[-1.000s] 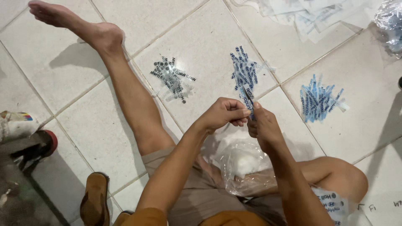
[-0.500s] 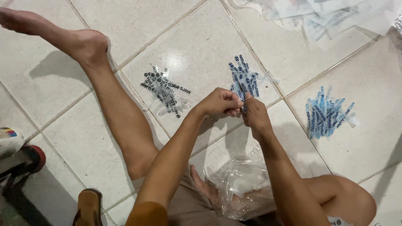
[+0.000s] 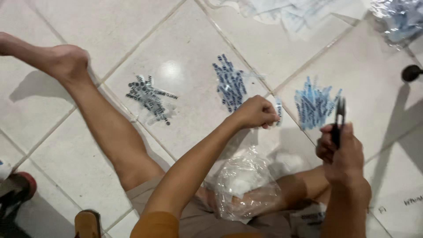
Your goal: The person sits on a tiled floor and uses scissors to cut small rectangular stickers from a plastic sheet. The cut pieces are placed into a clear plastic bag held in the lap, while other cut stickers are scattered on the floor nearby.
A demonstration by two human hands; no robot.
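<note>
A clear plastic bag (image 3: 246, 189) rests in the lap. Black snips (image 3: 339, 121) are gripped in the closed right hand (image 3: 341, 154); a small white tag (image 3: 278, 115) is pinched in the left hand (image 3: 255, 112). Three sorted piles lie on the floor (image 3: 185, 39): black (image 3: 147, 98), dark blue (image 3: 230, 83), light blue (image 3: 313, 105); unsorted packets (image 3: 291, 11) are seen beyond

Small strip (image 3: 278, 113) mostly hidden in left hand (image 3: 255, 113), clear bag (image 3: 398, 17) cut off at top edge, snips (image 3: 339, 118) blurred

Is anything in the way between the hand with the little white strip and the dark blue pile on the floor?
No. The left hand pinches a small white strip right beside the pile of dark blue strips; only bare white floor tile lies between.
</note>
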